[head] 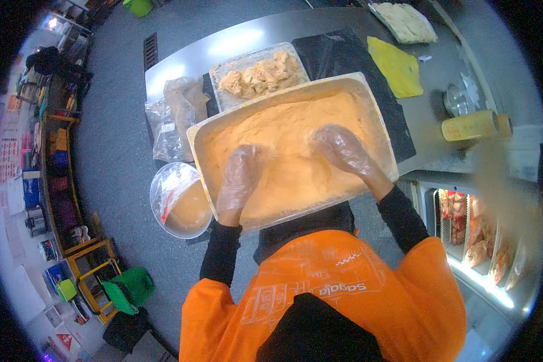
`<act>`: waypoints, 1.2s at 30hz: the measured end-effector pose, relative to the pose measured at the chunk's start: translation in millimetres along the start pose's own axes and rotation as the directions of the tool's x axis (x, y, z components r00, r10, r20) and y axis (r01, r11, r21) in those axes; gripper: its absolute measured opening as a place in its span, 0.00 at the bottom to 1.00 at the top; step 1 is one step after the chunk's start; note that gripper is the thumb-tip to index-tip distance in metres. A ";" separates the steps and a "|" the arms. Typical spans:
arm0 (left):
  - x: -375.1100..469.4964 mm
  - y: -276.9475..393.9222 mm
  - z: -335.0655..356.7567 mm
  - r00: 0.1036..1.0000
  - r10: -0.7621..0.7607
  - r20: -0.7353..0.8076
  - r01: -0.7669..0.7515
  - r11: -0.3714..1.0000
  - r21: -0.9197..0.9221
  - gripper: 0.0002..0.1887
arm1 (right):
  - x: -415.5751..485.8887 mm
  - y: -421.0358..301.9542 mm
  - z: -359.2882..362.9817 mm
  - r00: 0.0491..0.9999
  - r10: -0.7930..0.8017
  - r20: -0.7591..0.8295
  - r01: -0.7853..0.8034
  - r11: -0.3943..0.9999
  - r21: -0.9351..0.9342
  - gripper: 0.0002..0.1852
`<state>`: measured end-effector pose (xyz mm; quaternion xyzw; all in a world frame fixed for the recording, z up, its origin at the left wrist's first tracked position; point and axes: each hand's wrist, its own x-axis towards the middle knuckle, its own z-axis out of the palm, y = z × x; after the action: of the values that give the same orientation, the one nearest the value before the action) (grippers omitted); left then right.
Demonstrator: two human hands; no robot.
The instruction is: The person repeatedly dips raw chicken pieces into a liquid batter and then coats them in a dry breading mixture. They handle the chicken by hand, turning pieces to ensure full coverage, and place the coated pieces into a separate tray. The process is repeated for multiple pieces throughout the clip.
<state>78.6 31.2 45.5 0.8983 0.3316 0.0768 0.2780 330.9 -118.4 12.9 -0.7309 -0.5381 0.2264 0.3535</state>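
Observation:
A large rectangular tub in front of me holds a deep layer of pale orange, flour-like powder. My left hand, in a transparent plastic glove, is at the left part of the powder, its fingertips blurred and partly hidden. Farther right, my right hand, gloved the same way, bends down into the powder with its fingers mostly hidden. Whether either hand grips anything cannot be seen. Just past the tub's far rim sits a tray of lumpy, coated pieces of food.
Left of the tub stands a round bucket of powder partly covered with plastic. Plastic bags lie beside the tray. On the right are a yellow cloth, a metal bowl, a yellow roll and a lit glass-front cabinet.

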 end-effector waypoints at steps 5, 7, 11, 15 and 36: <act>7.5 3.8 3.2 0.968 0.090 -0.233 -0.099 0.995 -0.026 0.11 | 3.1 -6.0 7.3 0.991 -0.131 -0.025 0.120 0.960 -0.253 0.10; 13.7 8.0 -2.2 0.992 0.080 -0.093 -0.084 0.996 -0.041 0.11 | 11.0 -12.8 6.9 0.985 -0.158 -0.062 0.156 0.987 -0.039 0.09; 34.0 23.8 -35.8 0.996 0.071 -0.051 -0.077 0.989 -0.125 0.10 | 46.5 -38.0 -16.0 0.989 -0.139 0.055 0.149 0.943 -0.297 0.11; 79.6 30.3 -80.7 0.971 0.131 -0.200 -0.134 0.991 -0.005 0.07 | 110.7 -67.7 -54.4 0.996 -0.060 -0.060 0.071 0.975 0.212 0.13; 108.3 -46.1 -15.1 0.984 0.067 -0.163 -0.088 0.988 -0.126 0.16 | 106.0 27.5 -16.4 0.946 -0.197 -0.259 0.220 0.973 0.065 0.03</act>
<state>131.5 136.0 27.7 0.8811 0.3116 0.1803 0.3068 393.5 -27.2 7.8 -0.6752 -0.5522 0.1185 0.4745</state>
